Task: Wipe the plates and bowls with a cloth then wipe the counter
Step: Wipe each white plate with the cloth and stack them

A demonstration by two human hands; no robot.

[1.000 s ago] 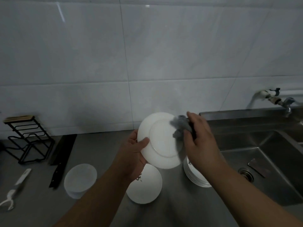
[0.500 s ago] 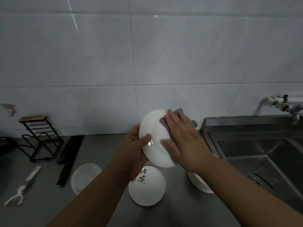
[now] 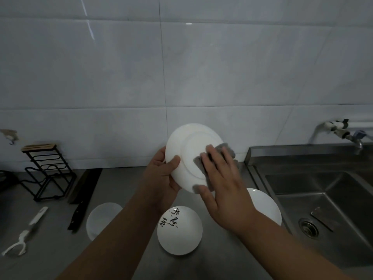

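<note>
**Fig. 1. Underside of a plate under the cloth, held above the worktop**

The left grip pinches the white plate at its left rim, thumb on the underside and fingers behind. The plate is tilted with its foot ring towards me and held in the air over the back half of the worktop, touching nothing below. The right grip lies flat with its fingers straight, pressing the grey cloth against the right part of the underside. It closes on nothing.

On the worktop below are a lettered bowl towards the front edge, a plain bowl to its left, and a stack of plates at the right edge beside the sink. A knife, a wire rack and a white peeler lie towards the left edge.

As I judge it, I am midway through wiping this plate, with other crockery and the worktop not yet done.

Risks:
- The plate hangs from a one-sided pinch, so a hard push from the cloth side could lever it out of the left grip and drop it on the bowls beneath.
- The cloth is only pressed, not grasped, so lifting the flat palm could let it slide off.
- Swinging right could knock the stack towards the sink.
</note>
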